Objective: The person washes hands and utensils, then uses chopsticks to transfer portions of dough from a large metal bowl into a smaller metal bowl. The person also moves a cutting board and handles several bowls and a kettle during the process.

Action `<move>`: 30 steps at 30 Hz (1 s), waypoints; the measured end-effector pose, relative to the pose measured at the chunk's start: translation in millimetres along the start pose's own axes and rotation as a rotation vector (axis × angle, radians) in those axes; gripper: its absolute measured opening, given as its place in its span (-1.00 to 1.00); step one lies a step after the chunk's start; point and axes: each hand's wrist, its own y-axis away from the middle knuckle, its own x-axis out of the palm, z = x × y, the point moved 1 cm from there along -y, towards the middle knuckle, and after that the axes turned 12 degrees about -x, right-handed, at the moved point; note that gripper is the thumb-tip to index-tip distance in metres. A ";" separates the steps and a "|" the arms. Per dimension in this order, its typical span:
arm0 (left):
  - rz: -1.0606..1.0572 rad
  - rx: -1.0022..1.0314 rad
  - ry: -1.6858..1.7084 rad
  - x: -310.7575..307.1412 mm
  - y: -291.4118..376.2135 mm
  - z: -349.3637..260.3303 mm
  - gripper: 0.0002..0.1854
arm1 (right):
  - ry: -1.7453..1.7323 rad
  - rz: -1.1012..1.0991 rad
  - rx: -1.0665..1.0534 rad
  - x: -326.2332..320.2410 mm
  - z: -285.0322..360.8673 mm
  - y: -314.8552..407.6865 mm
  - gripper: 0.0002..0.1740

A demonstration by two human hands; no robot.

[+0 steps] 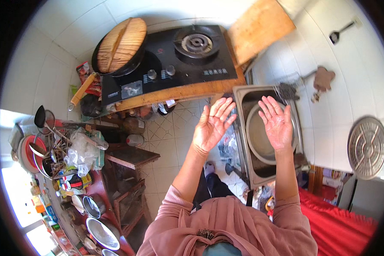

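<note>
Both palms face up towards the camera, fingers spread. My left hand (213, 125) hangs in the air left of the sink, holding nothing. My right hand (276, 123) is held over a metal sink (255, 179), also with nothing in it. Inside the sink sits a pale round basin (257, 137), partly hidden behind my right hand and forearm. Beyond the hands is a black glass gas hob (185, 72) with a bare burner (196, 43) on its right. A black wok with a wooden lid (123, 44) stands on the hob's left side, its wooden handle pointing towards the lower left.
A wooden board (259, 28) leans at the hob's right. A wire scrubber (288, 91) and a brown cloth (324, 77) hang by the wall. A dish rack with plastic bags (83, 150) and metal bowls (102, 233) crowd the left. A red cloth (332, 217) lies lower right.
</note>
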 end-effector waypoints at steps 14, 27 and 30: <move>-0.201 -0.133 -2.095 -113.1 -66.7 153.9 -0.36 | 0.979 -0.489 0.017 -218.5 -68.9 89.5 -0.45; -0.684 -0.868 -2.259 -208.9 -147.0 232.1 -0.55 | 0.790 -0.333 0.097 -218.5 -56.7 146.7 -0.38; -0.325 -0.542 -2.330 -235.0 -155.0 271.9 -0.63 | 0.767 -0.383 0.197 -234.7 -39.8 153.9 -0.38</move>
